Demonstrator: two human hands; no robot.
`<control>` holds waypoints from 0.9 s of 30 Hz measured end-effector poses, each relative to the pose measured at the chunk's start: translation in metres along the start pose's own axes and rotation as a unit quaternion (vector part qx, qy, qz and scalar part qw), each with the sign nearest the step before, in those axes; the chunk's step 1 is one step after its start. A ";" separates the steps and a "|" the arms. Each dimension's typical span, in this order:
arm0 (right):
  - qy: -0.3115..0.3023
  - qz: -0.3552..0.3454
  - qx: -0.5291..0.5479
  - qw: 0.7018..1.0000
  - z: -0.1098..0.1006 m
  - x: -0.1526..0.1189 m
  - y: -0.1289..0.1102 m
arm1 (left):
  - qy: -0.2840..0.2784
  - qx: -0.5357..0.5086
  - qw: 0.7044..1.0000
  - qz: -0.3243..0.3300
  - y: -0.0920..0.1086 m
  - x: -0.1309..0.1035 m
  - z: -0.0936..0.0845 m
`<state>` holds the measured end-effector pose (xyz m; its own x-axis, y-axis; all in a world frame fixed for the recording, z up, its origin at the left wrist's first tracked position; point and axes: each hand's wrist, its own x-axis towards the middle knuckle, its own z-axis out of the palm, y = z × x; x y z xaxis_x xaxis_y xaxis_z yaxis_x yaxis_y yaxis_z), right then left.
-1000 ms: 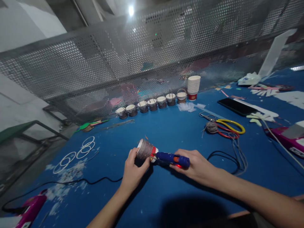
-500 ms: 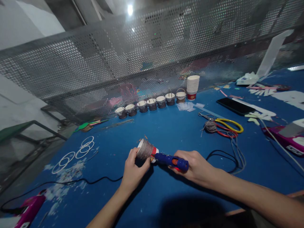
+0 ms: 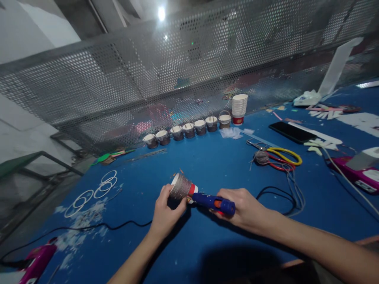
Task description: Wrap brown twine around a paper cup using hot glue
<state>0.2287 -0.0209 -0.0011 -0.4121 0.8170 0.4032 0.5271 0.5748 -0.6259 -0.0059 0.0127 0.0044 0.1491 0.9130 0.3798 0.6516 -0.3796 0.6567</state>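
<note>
My left hand (image 3: 168,213) is closed around a paper cup (image 3: 181,187) that lies tipped on its side, its white rim to the left. Grey-brown yarn is wound about most of the cup; a red and white band near its base stays bare. In my right hand (image 3: 237,204) is a blue glue gun (image 3: 211,202), gripped with the fingers wrapped below it. The gun's nozzle end is at the cup's bare base end; whether it touches is hard to see.
Along the back stand several yarn-wrapped cups (image 3: 188,130) and a stack of paper cups (image 3: 239,108). To the right lie scissors (image 3: 286,156), a yarn ball (image 3: 261,157) and a phone (image 3: 292,132). White rings (image 3: 79,202) are at left, near a black cord (image 3: 112,227).
The glue gun's nozzle has shifted very slightly left and down along the cup's base end. Both hands otherwise keep their places and grips.
</note>
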 end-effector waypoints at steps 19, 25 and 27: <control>0.023 0.064 0.006 0.998 -0.009 0.002 0.004 | -0.013 -0.046 0.999 0.003 -0.004 -0.001 -0.001; 0.007 0.016 -0.005 1.000 -0.003 -0.001 -0.001 | -0.017 -0.035 0.999 -0.005 -0.001 0.000 -0.002; 0.010 -0.001 -0.020 1.000 0.001 -0.003 -0.002 | -0.019 -0.035 0.999 -0.011 -0.001 0.000 -0.001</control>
<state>0.2280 -0.0242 -0.0013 -0.3992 0.8159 0.4182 0.5549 0.5781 -0.5982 -0.0071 0.0133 0.0043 0.1641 0.9261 0.3397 0.6019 -0.3668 0.7094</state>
